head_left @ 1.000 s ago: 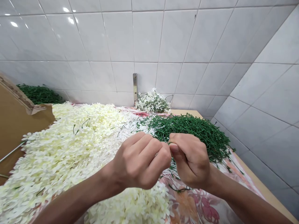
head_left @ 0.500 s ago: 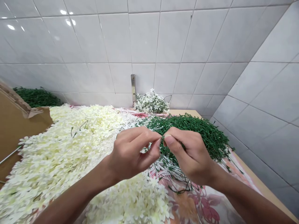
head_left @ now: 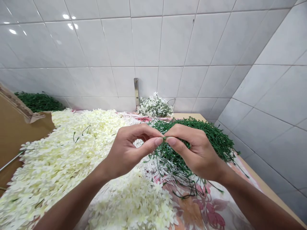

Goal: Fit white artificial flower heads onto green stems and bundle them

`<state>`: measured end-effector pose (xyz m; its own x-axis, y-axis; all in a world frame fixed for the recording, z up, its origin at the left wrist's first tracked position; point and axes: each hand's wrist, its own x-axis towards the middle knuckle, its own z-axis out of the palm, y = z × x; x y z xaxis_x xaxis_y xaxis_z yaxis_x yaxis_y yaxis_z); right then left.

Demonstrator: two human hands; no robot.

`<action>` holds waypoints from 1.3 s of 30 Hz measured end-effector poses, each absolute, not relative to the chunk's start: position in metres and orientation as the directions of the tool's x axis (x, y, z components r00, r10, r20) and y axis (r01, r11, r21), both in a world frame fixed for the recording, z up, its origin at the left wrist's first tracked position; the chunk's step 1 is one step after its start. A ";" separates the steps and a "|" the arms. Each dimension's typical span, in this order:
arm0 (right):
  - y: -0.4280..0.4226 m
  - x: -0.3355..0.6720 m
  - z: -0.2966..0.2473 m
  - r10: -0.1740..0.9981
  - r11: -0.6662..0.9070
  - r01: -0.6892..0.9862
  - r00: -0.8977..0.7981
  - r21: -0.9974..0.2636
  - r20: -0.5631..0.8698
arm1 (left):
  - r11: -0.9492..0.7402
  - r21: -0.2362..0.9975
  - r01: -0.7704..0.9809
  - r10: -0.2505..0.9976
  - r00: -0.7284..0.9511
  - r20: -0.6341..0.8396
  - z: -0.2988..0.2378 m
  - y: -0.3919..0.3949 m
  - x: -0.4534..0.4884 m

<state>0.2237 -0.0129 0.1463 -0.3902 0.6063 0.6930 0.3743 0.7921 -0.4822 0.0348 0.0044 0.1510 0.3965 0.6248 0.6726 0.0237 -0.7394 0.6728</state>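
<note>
Head view: green stems [head_left: 163, 151] pinched higher

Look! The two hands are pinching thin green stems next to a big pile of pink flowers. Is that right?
Not pink: the head view shows the big flower pile is cream-white. The rest is right: the left hand and right hand are pinching thin green stems next to it.

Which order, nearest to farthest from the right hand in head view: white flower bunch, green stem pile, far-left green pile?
Right hand:
1. Green stem pile, right beside it.
2. White flower bunch, against the back wall.
3. Far-left green pile, back left.
</note>
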 end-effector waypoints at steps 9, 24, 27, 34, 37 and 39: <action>-0.009 0.229 0.144 0.721 0.672 0.205 0.037 -0.711 0.692 | -0.910 0.376 0.176 0.414 0.325 0.850 0.149 0.008 0.035; -0.019 0.214 0.146 0.880 0.440 0.172 -0.276 -0.881 0.386 | -0.902 -0.078 0.425 0.129 0.436 0.891 0.139 0.012 0.038; -0.023 0.211 0.142 0.871 0.485 0.253 -0.229 -0.837 0.435 | -0.877 -0.137 0.461 0.096 0.446 0.890 0.138 0.011 0.037; -0.026 0.207 0.135 0.815 0.575 0.375 -0.183 -0.727 0.550 | -0.867 -0.133 0.479 0.111 0.447 0.888 0.136 0.009 0.036; -0.026 0.205 0.135 0.696 0.671 0.513 -0.185 -0.536 0.694 | -0.851 -0.150 0.502 0.103 0.441 0.892 0.136 0.009 0.037; -0.026 0.204 0.134 0.627 0.698 0.571 -0.196 -0.432 0.754 | -0.844 -0.170 0.508 0.085 0.440 0.894 0.136 0.009 0.038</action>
